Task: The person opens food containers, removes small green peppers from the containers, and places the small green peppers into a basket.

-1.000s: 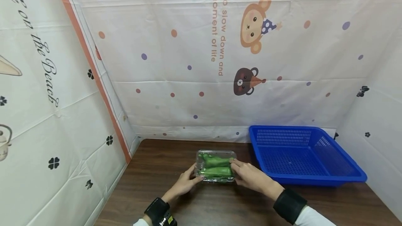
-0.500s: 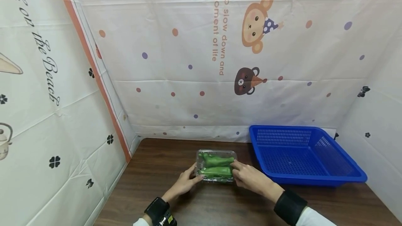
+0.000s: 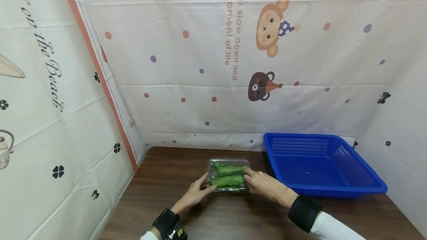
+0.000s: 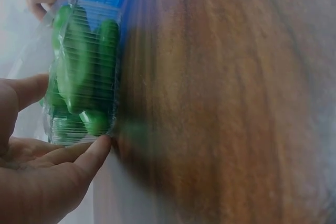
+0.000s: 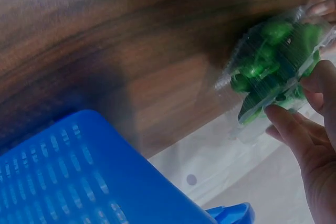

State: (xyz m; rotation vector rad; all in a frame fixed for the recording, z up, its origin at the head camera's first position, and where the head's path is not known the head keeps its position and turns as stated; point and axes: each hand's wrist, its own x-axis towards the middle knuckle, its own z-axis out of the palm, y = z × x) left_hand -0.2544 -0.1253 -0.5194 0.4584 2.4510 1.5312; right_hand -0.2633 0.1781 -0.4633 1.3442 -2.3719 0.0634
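A clear plastic box with several green peppers inside stands on the dark wooden table in the head view. My left hand holds its left end, thumb on the near corner and fingers along the side. In the left wrist view the left hand's thumb and fingers lie on different sides of the box's end. At the opposite end, my right hand pinches the edge between thumb and curled fingers. The right wrist view shows the right hand's fingertips on the box's rim.
A blue perforated basket stands right of the box, close behind the right hand. Printed white cloth hangs behind the wooden table and along both sides.
The right hand's fingers have shifted slightly up and left along the box's right edge. The box sits marginally further left in view. My left hand keeps its hold.
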